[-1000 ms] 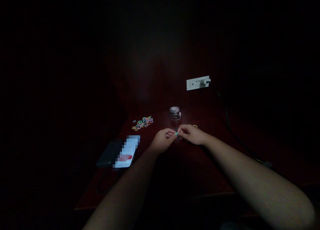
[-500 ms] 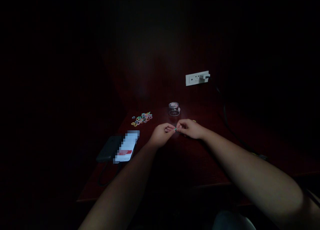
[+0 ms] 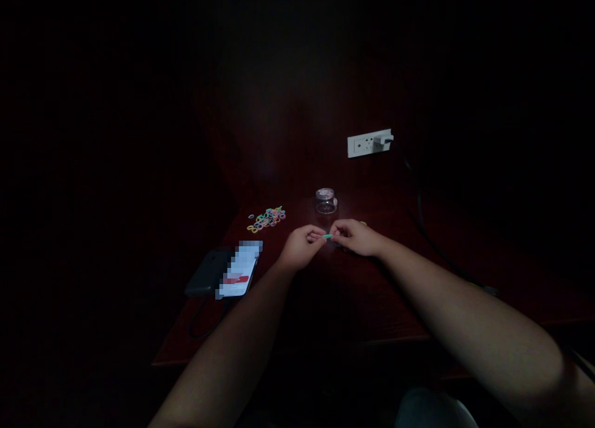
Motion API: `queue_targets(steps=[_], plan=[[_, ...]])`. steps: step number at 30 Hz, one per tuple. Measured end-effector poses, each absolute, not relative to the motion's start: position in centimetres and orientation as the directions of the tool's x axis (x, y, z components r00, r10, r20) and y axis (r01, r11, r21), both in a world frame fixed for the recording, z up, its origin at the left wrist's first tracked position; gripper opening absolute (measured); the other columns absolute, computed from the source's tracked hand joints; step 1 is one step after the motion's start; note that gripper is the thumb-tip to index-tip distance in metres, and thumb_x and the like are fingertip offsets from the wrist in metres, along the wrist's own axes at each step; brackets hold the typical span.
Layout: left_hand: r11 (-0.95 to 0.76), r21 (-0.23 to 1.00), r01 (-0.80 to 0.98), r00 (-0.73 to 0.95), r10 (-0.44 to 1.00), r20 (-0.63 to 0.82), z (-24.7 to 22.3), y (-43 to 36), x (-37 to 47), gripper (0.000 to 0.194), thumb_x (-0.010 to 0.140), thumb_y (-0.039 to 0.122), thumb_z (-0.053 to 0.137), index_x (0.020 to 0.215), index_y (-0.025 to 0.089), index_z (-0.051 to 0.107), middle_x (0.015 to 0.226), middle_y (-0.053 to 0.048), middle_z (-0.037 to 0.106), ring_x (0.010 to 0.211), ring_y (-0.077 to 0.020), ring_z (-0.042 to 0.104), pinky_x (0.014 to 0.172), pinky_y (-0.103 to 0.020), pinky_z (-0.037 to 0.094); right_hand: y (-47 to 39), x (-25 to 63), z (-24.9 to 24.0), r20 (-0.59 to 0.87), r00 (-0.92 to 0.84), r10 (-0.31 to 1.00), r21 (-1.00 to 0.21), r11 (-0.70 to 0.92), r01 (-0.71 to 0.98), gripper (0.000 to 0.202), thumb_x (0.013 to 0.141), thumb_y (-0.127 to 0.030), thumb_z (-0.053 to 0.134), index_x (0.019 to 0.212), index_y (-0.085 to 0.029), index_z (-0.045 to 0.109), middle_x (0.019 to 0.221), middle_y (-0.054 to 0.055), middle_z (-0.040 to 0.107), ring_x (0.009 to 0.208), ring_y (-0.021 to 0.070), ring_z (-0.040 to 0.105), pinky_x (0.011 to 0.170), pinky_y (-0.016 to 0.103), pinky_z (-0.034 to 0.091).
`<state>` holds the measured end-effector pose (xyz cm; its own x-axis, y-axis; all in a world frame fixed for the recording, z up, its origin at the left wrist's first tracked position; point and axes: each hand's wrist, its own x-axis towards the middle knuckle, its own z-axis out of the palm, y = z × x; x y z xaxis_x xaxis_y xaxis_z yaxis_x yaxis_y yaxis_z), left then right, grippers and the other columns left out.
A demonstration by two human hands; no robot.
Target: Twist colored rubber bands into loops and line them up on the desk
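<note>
Between my two hands a small green hair tie [image 3: 328, 236] is held above the dark red table. My left hand [image 3: 302, 247] pinches its left end, and my right hand [image 3: 356, 237] pinches its right end. Just behind the hands stands a clear round jar [image 3: 326, 202] with a pale patterned lid. To the left lies a loose pile of coloured hair ties [image 3: 268, 219]. A bit of a yellow hair tie [image 3: 363, 223] shows behind my right hand, which mostly hides what lies there.
A phone [image 3: 242, 270] with a lit screen lies at the left, against a dark power bank [image 3: 208, 273] with a cable. On the back wall a white socket [image 3: 370, 143] holds a plug, and its black cord [image 3: 419, 208] runs down to the right side of the table.
The green hair tie shows longer between my fingertips, which are slightly farther apart. Both hands keep their grip. The whole view has shifted a little.
</note>
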<state>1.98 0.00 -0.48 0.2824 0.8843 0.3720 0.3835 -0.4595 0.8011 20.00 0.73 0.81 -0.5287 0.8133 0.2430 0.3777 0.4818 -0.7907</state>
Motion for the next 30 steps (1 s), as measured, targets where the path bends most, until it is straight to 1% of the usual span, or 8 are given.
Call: queue_targets(steps=[6,13,21,25,30], plan=[[-0.463,0.799,0.384,0.276,0.883,0.379,-0.5,0.1,2.0,0.019,0.071,0.021,0.061,0.087,0.012,0.063,0.078,-0.006,0.064,0.07,-0.0115,0.058,0.067,-0.024,0.049,1.2,20.1,0.4,0.241,-0.546,0.803,-0.784,0.492,0.379,0.019,0.075,-0.033,0.052,0.074,-0.014,0.053,0.06,-0.001,0.052,0.049,0.0071,0.045,0.046,0.019,0.034],[-0.493,0.783,0.379,0.297,0.866,0.402,-0.4,-0.1,2.1,0.02,0.071,0.022,0.061,0.089,0.012,0.062,0.08,-0.006,0.063,0.071,-0.0107,0.057,0.067,-0.023,0.048,1.4,20.1,0.2,0.275,-0.555,0.785,-0.746,0.538,0.393,0.018,0.073,-0.032,0.054,0.071,-0.014,0.055,0.06,-0.001,0.053,0.053,0.0083,0.046,0.05,0.02,0.035],[-0.489,0.79,0.37,0.317,0.866,0.387,-0.4,-0.1,2.1,0.017,0.073,0.024,0.059,0.085,0.012,0.062,0.077,-0.005,0.063,0.069,-0.0109,0.057,0.066,-0.023,0.047,0.7,19.9,1.0,0.276,-0.522,0.807,-0.743,0.524,0.417,0.016,0.074,-0.031,0.052,0.073,-0.015,0.054,0.06,-0.001,0.052,0.053,0.0086,0.045,0.05,0.02,0.034],[-0.482,0.789,0.382,0.312,0.87,0.381,-0.4,0.0,2.1,0.018,0.073,0.025,0.059,0.085,0.011,0.062,0.077,-0.006,0.063,0.068,-0.0108,0.056,0.065,-0.023,0.047,0.4,19.9,1.3,0.253,-0.513,0.82,-0.728,0.51,0.457,0.019,0.075,-0.033,0.05,0.07,-0.015,0.053,0.058,-0.001,0.051,0.051,0.0087,0.045,0.049,0.02,0.033],[-0.468,0.79,0.397,0.301,0.879,0.37,-0.5,0.0,2.1,0.02,0.073,0.027,0.059,0.085,0.011,0.062,0.076,-0.006,0.063,0.067,-0.0112,0.056,0.063,-0.023,0.046,0.2,19.8,1.6,0.249,-0.486,0.838,-0.718,0.497,0.488,0.023,0.077,-0.036,0.048,0.072,-0.014,0.053,0.058,-0.001,0.053,0.049,0.0084,0.046,0.048,0.02,0.033]])
